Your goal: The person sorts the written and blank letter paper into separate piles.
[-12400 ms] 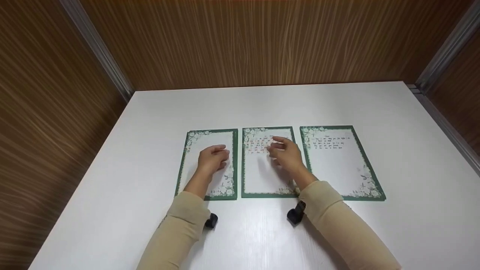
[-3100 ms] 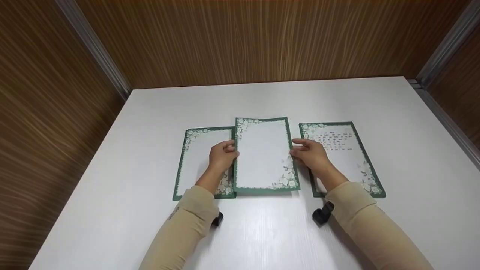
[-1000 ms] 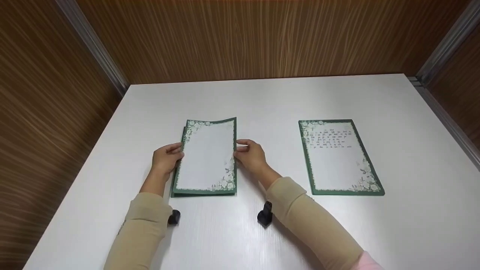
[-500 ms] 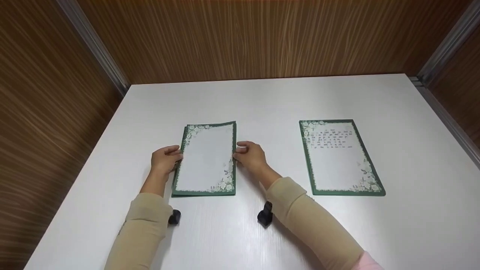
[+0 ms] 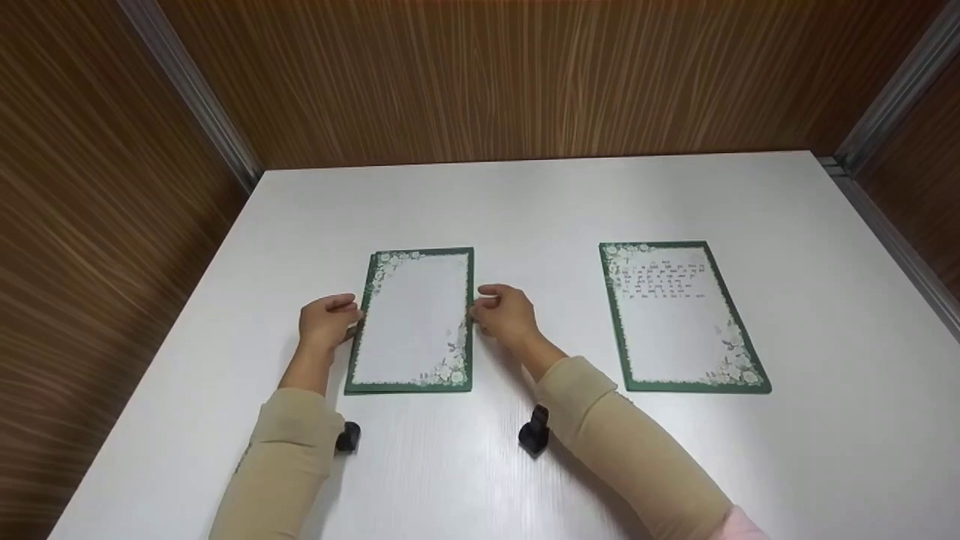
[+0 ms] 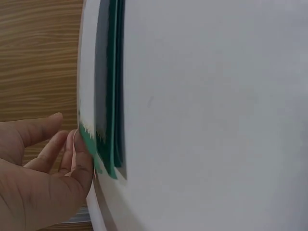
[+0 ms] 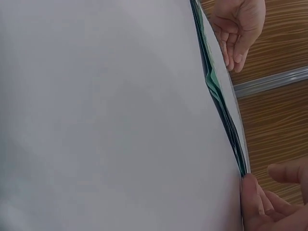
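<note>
In the head view, a blank sheet of stationery [image 5: 412, 315] with a green floral border lies on top of the left paper stack [image 5: 351, 389]. Its top and left edges sit slightly off from the sheets below. My left hand [image 5: 328, 321] is at the stack's left side, fingers relaxed, tips at the edge. On the opposite side is my right hand [image 5: 508, 315], loosely spread with a fingertip at the right edge. The left wrist view shows green paper edges [image 6: 108, 154] beside the fingers. In the right wrist view, layered sheet edges [image 7: 226, 120] run down to a fingertip.
A second stack of stationery [image 5: 667, 337], its top sheet bearing handwritten-style lines, lies to the right on the white table [image 5: 540, 210]. Brown wood-grain panels [image 5: 480, 82] enclose the back and sides. A black wrist device [image 5: 534, 433] hangs under the right sleeve.
The blank sheet, lifted from the middle, has been carried left onto the left stack. It has flattened there, and both hands have let go. The middle stack's place is now bare table.
</note>
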Available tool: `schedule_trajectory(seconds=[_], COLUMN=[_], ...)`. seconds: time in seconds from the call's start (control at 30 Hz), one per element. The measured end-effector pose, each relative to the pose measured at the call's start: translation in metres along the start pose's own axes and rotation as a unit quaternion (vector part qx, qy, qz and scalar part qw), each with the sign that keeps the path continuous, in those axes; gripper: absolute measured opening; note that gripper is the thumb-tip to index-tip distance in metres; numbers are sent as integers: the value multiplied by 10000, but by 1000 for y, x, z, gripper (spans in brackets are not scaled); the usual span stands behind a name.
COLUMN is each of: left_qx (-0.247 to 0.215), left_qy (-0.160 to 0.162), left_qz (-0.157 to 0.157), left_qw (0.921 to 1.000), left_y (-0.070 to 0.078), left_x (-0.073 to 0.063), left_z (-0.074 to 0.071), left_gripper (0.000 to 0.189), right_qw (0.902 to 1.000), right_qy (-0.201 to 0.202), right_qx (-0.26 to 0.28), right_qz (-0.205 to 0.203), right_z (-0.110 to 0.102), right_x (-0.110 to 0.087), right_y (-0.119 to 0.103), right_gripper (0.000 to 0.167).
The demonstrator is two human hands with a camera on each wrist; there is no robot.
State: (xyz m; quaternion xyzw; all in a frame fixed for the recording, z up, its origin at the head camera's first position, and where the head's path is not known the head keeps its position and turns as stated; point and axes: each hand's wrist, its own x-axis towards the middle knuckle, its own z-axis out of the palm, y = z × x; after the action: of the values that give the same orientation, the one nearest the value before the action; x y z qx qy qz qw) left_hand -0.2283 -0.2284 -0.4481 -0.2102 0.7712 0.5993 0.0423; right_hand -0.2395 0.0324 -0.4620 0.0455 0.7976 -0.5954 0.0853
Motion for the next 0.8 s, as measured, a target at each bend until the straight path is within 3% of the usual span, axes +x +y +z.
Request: schedule_trajectory(seconds=[0.3, 0.8], left_qx=[-280, -499], left_qy=[36, -445], left_qz=[36, -6], left_qw=[9996, 9978], left_y=[2, 11], left_x=[-2, -10], left_z=[6, 55], left_gripper=[45, 43], right_qw=[9982, 9952], right_qy=[-119, -471], right_qx=[584, 856], right_qz=[-34, -45], right_z=[-9, -38], right_x=[1, 4], right_y=[2, 8], right_gripper=[42, 49])
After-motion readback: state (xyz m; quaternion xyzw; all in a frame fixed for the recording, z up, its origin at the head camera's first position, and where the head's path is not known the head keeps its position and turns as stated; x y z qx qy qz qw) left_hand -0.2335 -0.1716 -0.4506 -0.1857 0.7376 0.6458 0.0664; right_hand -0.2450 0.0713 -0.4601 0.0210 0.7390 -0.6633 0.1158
